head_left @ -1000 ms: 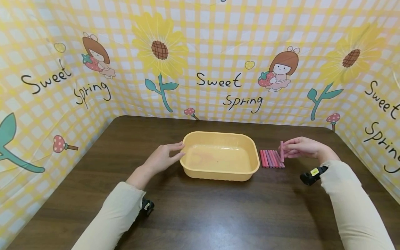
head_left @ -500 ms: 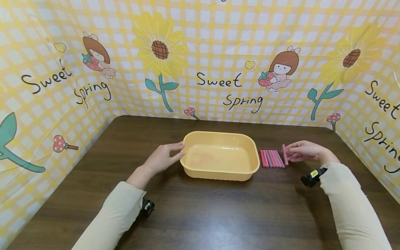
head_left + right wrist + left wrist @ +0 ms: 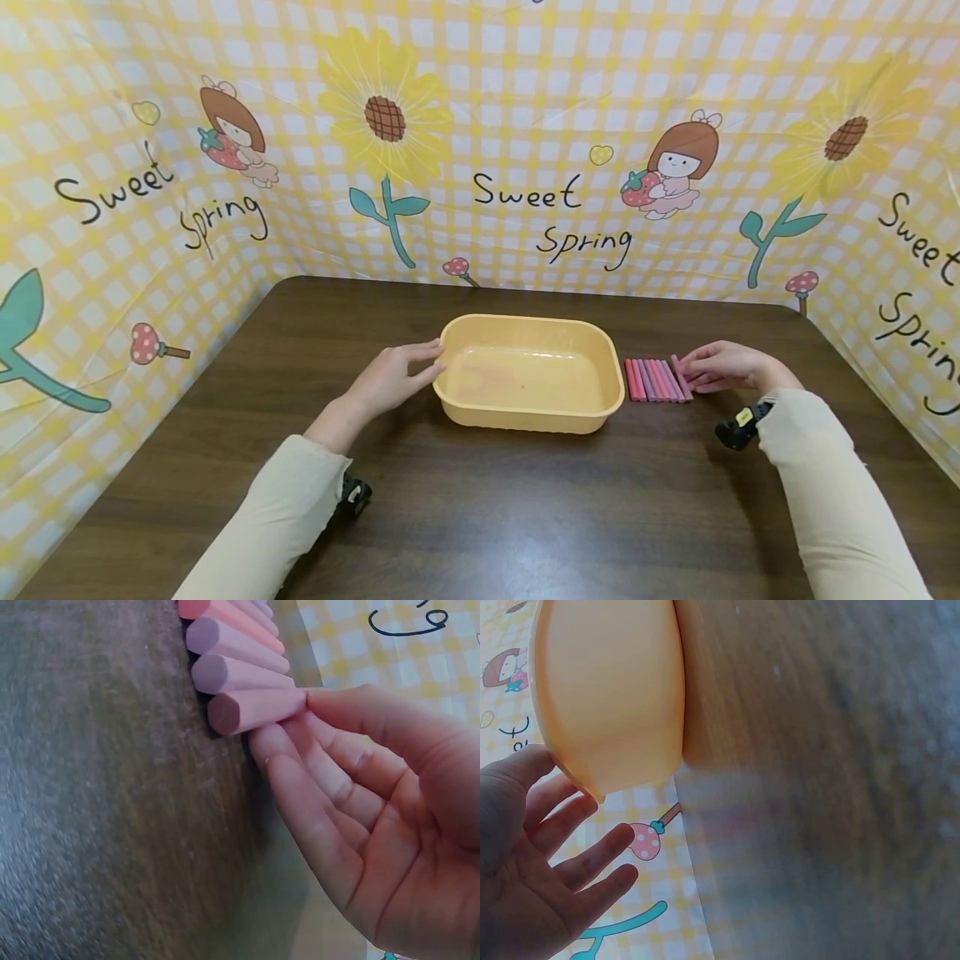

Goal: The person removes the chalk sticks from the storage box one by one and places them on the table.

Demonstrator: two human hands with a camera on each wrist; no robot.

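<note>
A yellow plastic basin (image 3: 528, 423) stands mid-table. My left hand (image 3: 390, 379) touches its left rim with thumb and fingertips; in the left wrist view the other fingers of that hand (image 3: 562, 847) spread loosely beside the basin's wall (image 3: 615, 697). Right of the basin lies a row of pink and purple hexagonal sticks (image 3: 649, 381), like crayons. My right hand (image 3: 723, 365) pinches the purplish-pink stick (image 3: 682, 380) at the row's right end. In the right wrist view, thumb and fingertips hold that stick (image 3: 259, 710) by its far part, its near end slanting beside its neighbour.
The dark brown wooden table (image 3: 495, 517) reaches back to a yellow checked cloth (image 3: 525, 125) printed with flowers, which rises along the back and both sides. Each wrist carries a small black camera, such as the right one (image 3: 742, 427).
My right hand has lowered the purplish-pink stick from upright to lying at the right end of the row, first drawing it slightly right. My left hand and the basin have stayed put.
</note>
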